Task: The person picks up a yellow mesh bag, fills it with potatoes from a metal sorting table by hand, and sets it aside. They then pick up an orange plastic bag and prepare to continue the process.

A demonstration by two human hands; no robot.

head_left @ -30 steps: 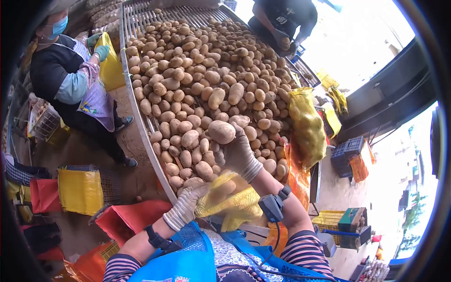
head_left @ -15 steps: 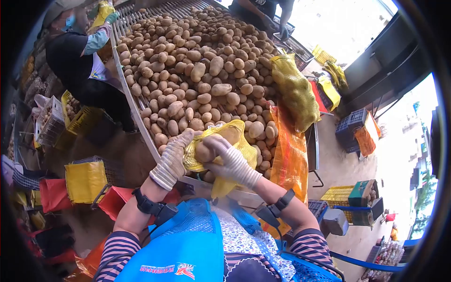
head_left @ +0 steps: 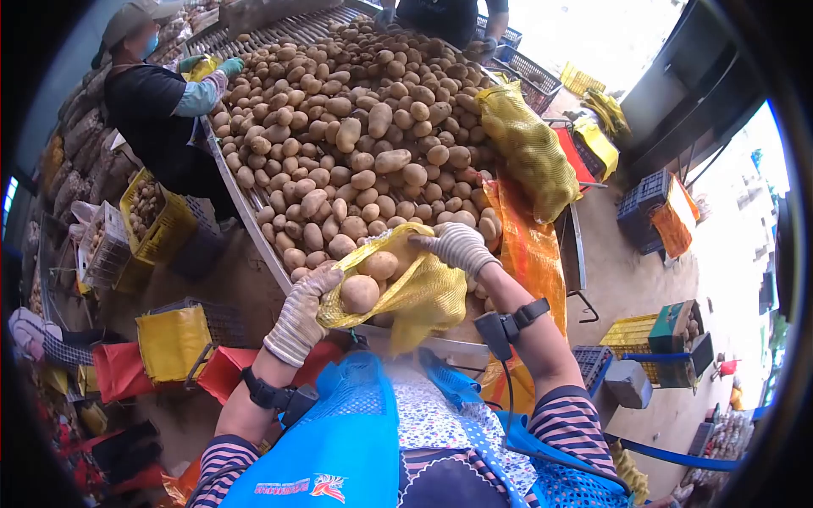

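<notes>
Your left hand grips the near rim of a yellow mesh bag, fingers closed on the netting, while your right hand is closed on the far rim and pulls it up and away from you. Between the two hands the bag's mouth is stretched open, facing upward and a little toward the left. The bag's long axis runs from your left hand across to the right and down, where its loose body sags over the near edge of the sorting table. Several potatoes sit inside just below the opening. The bag hangs right in front of your apron, touching the heap of loose potatoes that covers the table. A filled yellow sack leans at the table's right edge, and a person in a dark top stands along the left side.
</notes>
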